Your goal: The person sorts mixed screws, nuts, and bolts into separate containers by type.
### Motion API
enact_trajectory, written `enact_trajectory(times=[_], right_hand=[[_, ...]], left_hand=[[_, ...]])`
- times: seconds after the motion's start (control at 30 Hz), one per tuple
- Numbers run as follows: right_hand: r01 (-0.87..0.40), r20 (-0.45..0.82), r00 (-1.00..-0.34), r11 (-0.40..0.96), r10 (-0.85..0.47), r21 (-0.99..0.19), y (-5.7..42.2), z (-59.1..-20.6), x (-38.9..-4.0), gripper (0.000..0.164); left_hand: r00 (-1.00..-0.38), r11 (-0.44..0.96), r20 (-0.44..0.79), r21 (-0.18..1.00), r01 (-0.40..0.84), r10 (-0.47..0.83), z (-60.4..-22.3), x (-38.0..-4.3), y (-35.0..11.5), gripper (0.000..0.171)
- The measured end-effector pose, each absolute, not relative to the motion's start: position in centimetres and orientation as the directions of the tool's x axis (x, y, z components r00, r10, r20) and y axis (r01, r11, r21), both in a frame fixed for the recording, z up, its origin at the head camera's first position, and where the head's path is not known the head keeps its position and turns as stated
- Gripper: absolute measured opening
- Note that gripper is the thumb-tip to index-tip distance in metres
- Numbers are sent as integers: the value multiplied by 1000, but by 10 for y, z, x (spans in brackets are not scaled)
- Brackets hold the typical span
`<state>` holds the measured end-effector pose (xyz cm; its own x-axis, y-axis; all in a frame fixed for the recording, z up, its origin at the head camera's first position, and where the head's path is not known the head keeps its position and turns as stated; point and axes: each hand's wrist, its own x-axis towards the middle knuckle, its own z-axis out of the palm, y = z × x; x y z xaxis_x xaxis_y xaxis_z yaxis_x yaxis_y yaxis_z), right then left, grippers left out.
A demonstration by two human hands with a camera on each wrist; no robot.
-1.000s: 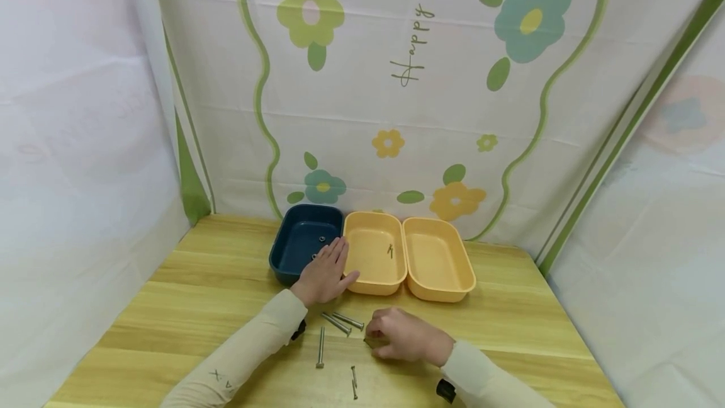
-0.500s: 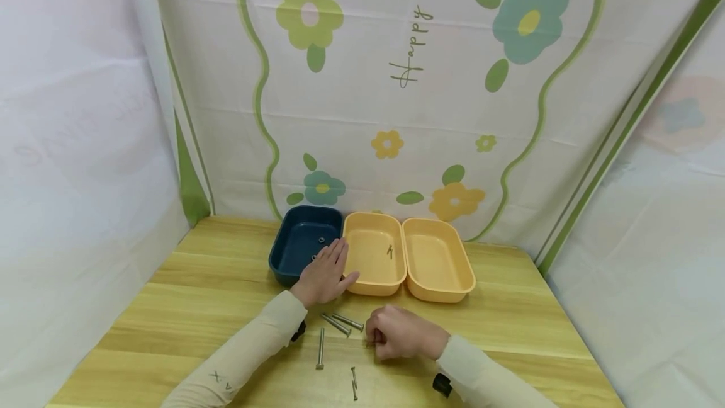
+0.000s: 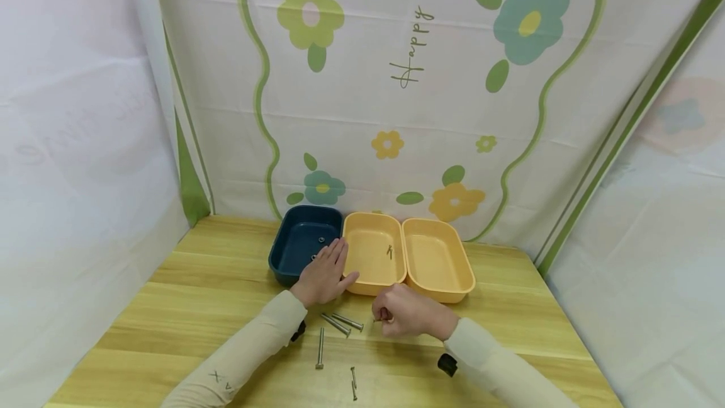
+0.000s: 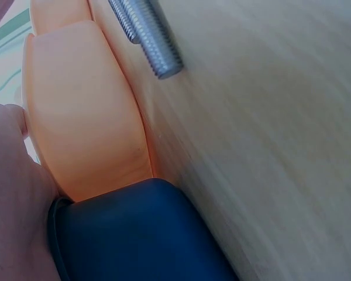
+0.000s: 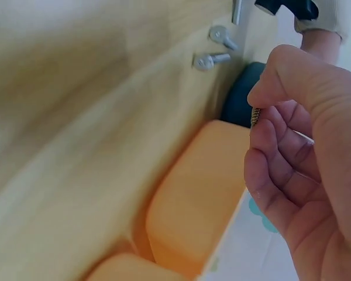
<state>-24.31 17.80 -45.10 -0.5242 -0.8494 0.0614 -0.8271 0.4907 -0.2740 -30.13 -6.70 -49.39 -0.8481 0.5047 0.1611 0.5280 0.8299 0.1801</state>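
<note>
My right hand [image 3: 409, 311] pinches a small threaded screw [image 5: 255, 116] between thumb and fingertips, in front of the yellow trays. Only a bit of brassy thread shows in the right wrist view; the fingers cover the rest. My left hand [image 3: 324, 274] lies with straight fingers over the adjoining rims of the dark blue tray [image 3: 277, 255] and the middle yellow tray [image 3: 374, 289]. Below it on the table are three large bolts, one upright in the head view [image 3: 321, 348] and two slanting side by side [image 3: 337, 325]. Two small screws [image 3: 354, 383] lie nearer me.
Small nuts [image 3: 321, 240] sit in the blue tray. Thin screws [image 3: 389, 251] lie in the middle yellow tray. A second yellow tray [image 3: 438, 260] adjoins it on the right. Behind the trays hangs a flowered cloth [image 3: 351, 99], at the back edge of the wooden table [image 3: 187, 326].
My right hand has picked up the small screw from the table and moved up and slightly forward, toward the yellow trays. My left hand stays in place.
</note>
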Motion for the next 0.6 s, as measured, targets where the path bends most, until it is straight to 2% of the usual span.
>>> enact_trajectory(times=[0.4, 0.6], right_hand=[[-845, 155, -532, 509, -832, -164, 181, -425, -261, 14], [-823, 175, -567, 546, -805, -157, 181, -424, -275, 13]], left_hand=[[-845, 827, 157, 180, 533, 511, -493, -301, -68, 82], [-846, 829, 151, 173, 532, 511, -491, -300, -67, 82]])
